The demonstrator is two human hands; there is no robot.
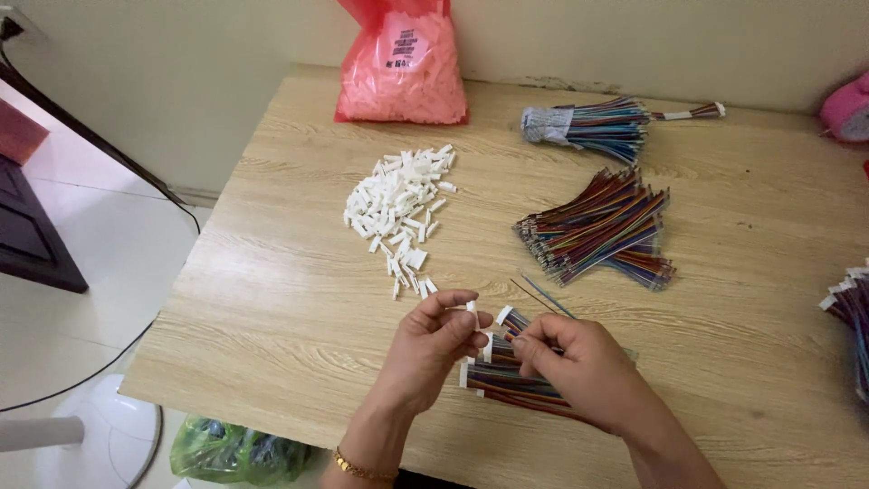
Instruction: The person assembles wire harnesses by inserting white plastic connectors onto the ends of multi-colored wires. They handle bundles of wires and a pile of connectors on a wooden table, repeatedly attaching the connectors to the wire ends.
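My left hand [433,349] pinches a small white plastic connector [472,309] between thumb and fingers over the near middle of the wooden table [290,299]. My right hand [579,362] holds a multicoloured ribbon wire [511,320] whose end meets the connector. Under my right hand lies a small stack of finished wires with white ends [507,382]. A pile of loose white connectors [403,208] lies just beyond my left hand.
A fan of loose coloured wires [602,226] lies at centre right, a wrapped wire bundle [588,125] behind it. A red bag of white connectors [403,68] leans on the wall. More wires [851,308] sit at the right edge. A green bag [235,448] lies on the floor.
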